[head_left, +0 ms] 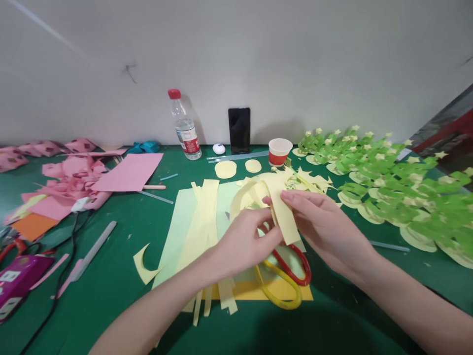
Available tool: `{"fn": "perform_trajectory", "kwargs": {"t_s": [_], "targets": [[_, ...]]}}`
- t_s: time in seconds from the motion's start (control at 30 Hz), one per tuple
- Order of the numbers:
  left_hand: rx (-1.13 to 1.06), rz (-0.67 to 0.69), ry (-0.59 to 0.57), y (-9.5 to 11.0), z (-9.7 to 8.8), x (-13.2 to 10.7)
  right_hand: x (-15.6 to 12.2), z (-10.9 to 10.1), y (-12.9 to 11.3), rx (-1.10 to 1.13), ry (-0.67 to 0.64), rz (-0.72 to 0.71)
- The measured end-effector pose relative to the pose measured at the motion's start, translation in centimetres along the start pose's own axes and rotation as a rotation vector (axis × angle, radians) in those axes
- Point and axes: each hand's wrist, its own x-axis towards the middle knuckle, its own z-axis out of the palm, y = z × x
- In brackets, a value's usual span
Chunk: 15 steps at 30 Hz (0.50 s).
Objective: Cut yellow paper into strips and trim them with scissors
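A pale yellow paper strip (pixel 286 214) stands upright between my two hands. My right hand (pixel 323 217) pinches it from the right, thumb on the front face. At its left edge, my left hand (pixel 254 236) has its fingers closed on the paper; part of that grip is hidden. Scissors (pixel 286 301) with one red and one yellow handle lie just below my hands, their blades mostly covered. Left of them, several long yellow paper strips (pixel 199 231) lie across pale green sheets (pixel 170 236). Cut yellow star pieces (pixel 308 180) are heaped behind my right hand.
Rows of green paper plants with stars (pixel 384 182) line the right side. At the back stand a water bottle (pixel 186 130), a phone (pixel 239 130) and a paper cup (pixel 280 150). Pink paper (pixel 129 172), a black cable (pixel 68 261) and a purple box (pixel 22 286) lie left.
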Motion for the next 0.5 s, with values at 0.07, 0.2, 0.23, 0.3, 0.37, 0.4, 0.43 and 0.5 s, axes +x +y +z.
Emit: {"fn": "perform_trajectory", "kwargs": {"t_s": [0.07,0.2,0.23,0.3,0.37,0.4,0.43,0.5], "targets": [[-0.018,0.016,0.018,0.2,-1.1,0.2,-0.2,0.0,0.0,-0.036,0.005,-0.069],[-0.324,-0.008,-0.037,0.1,-3.2,0.9,-0.5,0.4,0.3,-0.160,-0.051,-0.080],[-0.430,-0.050,-0.090,0.0,-3.5,1.0,-0.5,0.6,0.5,-0.201,-0.059,-0.057],[-0.613,-0.121,-0.105,-0.1,-3.8,1.2,-0.4,1.1,1.2,-0.278,-0.072,-0.011],[-0.726,-0.131,0.016,-0.1,-4.2,1.3,-0.3,1.6,2.1,-0.323,-0.099,0.026],[-0.751,-0.122,0.095,0.0,-4.5,1.3,-0.3,1.8,2.6,-0.333,-0.117,0.042],[-0.748,-0.110,0.170,0.0,-5.0,1.3,-0.3,2.1,3.1,-0.339,-0.134,0.055],[-0.689,-0.099,0.282,0.0,-6.2,1.4,-0.2,2.6,4.2,-0.355,-0.164,0.085]]}}
